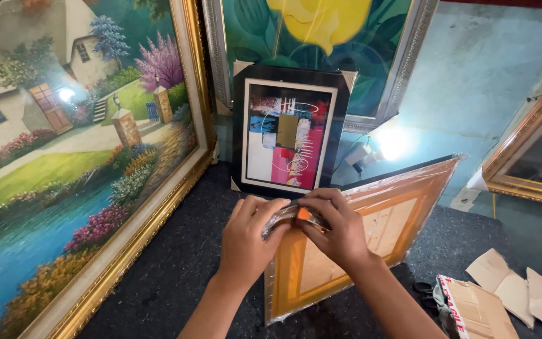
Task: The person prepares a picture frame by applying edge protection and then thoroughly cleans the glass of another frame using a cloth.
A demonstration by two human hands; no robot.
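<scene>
While both hands meet at the near-left corner of an orange-framed picture wrapped in clear plastic film (371, 232), the left hand (246, 242) curls its fingers over the bunched film at that corner, and the right hand (340, 229) pinches the same crinkled plastic from the other side, thumb and fingers closed on it. The wrapped frame lies tilted on a dark carpeted tabletop (177, 263), its far-right corner raised toward a bright lamp (391, 143).

Just beyond the hands, a small black-framed abstract print (288, 132) leans upright against a silver-framed painting of a yellow flower (321, 37). A large gold-framed landscape painting (64, 157) stands along the left edge. Cardboard pieces (509, 292) lie near right, and another gold frame (528, 157) sits far right.

The likely trouble, as I judge it, is the film tearing unevenly or slipping if the two hands pull against each other too hard. Because the frame rests at a tilt, a strong tug could also slide it into the small print just behind, tipping it over.
</scene>
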